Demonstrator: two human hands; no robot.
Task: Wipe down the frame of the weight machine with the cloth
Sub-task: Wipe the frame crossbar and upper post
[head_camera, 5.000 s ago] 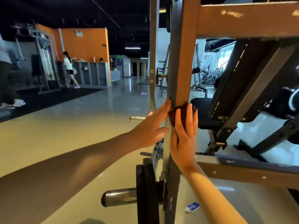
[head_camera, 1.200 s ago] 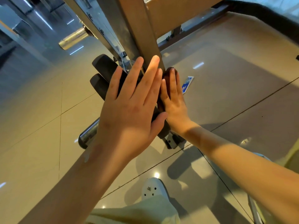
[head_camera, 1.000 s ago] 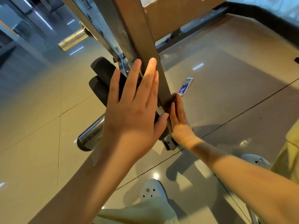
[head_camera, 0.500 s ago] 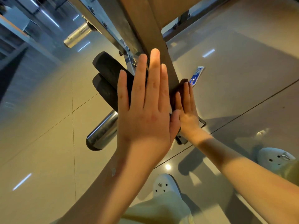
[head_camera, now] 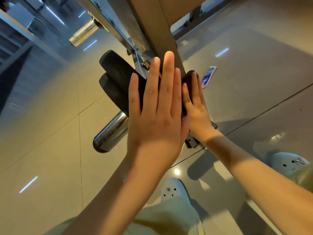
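Progress: low on frame upright (head_camera: 162, 36), near its foot; upper frame likely left | right hand (head_camera: 197, 106) flat, pressing dark cloth (head_camera: 190, 75) to the upright's right face | left hand (head_camera: 155, 112) spread, empty, bracing near face | obstacles: weight plates (head_camera: 116, 78) left, wrapper (head_camera: 208, 77) on floor right

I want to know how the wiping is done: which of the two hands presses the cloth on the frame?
The right hand; the dark cloth shows under its fingers. The left hand lies flat and bare.
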